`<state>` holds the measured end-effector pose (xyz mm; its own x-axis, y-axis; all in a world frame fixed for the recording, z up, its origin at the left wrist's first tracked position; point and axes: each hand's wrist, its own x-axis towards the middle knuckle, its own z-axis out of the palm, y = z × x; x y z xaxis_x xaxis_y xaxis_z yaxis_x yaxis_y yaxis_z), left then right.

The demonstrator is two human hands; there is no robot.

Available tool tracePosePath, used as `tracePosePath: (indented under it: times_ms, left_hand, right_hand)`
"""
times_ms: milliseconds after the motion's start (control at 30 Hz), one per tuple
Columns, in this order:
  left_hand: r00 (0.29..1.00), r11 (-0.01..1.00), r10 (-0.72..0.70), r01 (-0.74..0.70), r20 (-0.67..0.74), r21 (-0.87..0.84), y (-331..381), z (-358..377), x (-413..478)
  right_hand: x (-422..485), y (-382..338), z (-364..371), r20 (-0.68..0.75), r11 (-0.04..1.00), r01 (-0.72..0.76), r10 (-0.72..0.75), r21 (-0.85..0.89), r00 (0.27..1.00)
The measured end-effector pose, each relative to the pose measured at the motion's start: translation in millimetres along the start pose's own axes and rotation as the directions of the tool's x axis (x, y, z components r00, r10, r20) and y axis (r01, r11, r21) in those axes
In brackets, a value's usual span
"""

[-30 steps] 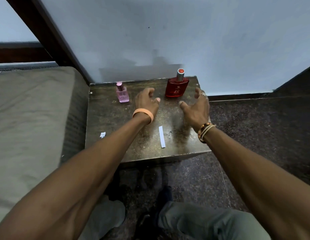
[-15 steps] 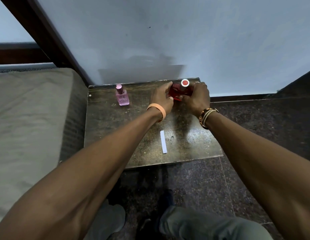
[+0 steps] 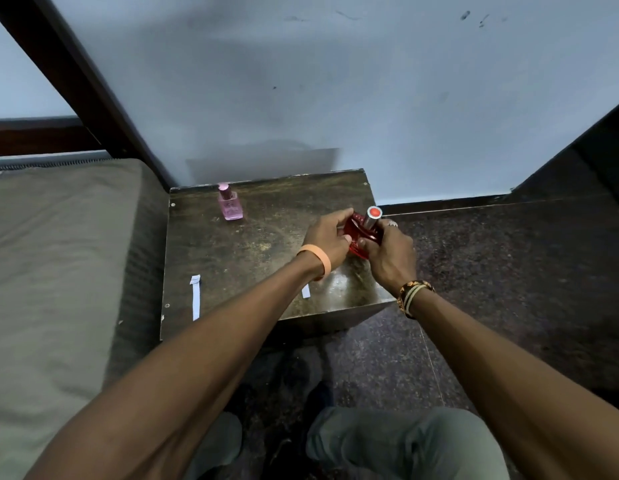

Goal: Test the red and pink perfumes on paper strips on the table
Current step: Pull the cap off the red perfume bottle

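Half a second earlier a left paper strip (image 3: 195,299) had been out of sight behind the forearm; now it lay near the front left corner of the desk (image 3: 252,251), close beside the bed (image 3: 59,271). The pink perfume (image 3: 228,202) stood upright near the desk's rear left, as before, with nothing touching it. The left hand (image 3: 327,237), which had reached the bottle at the back of the desk, now gripped the red perfume (image 3: 361,233) from the left with curled fingers. The bottle had come forward from the rear edge to the desk's right side and was tilted, its silver cap pointing up and to the right. The right hand (image 3: 393,259) gripped the same bottle from the right, thumb across its front.

A second paper strip (image 3: 305,292), fully visible earlier, was now mostly hidden under the left forearm, with only its far end showing. The hands covered most of the red glass, so whether the bottle's base touched the desk could not be told. The label on the pink perfume was too small to read.
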<state>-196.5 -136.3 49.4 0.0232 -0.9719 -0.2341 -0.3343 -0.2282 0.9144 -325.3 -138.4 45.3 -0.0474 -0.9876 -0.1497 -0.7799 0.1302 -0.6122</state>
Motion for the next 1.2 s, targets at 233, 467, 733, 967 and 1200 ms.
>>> tracePosePath:
  times_ms: [233,467,733,967,1200]
  left_hand:
    - [1.0,0.997,-0.003,0.002,0.016,0.071,-0.5,11.5,-33.6]
    - [0.998,0.992,-0.041,0.036,0.04,0.123,-15.8,11.0,-40.1]
    - [0.999,0.973,-0.025,0.019,0.024,0.23,-11.5,9.8,-39.0]
    - [0.992,0.945,0.114,-0.124,0.052,0.302,15.4,18.0,-30.4]
    - [0.976,0.871,0.213,-0.169,-0.046,0.462,12.7,20.6,-26.6]
  right_hand:
    - [-34.6,18.5,0.3,0.028,0.998,-0.057,0.057,0.014,0.998]
    - [-45.7,23.2,8.6,0.023,0.998,-0.062,0.062,0.002,0.998]
    - [-36.3,21.7,1.6,0.073,0.997,-0.012,0.006,0.08,0.997]
    - [-36.6,23.6,5.8,0.103,0.999,-0.009,0.006,0.031,0.995]
    - [-42.6,19.1,9.0,0.058,0.987,0.047,-0.039,-0.152,0.998]
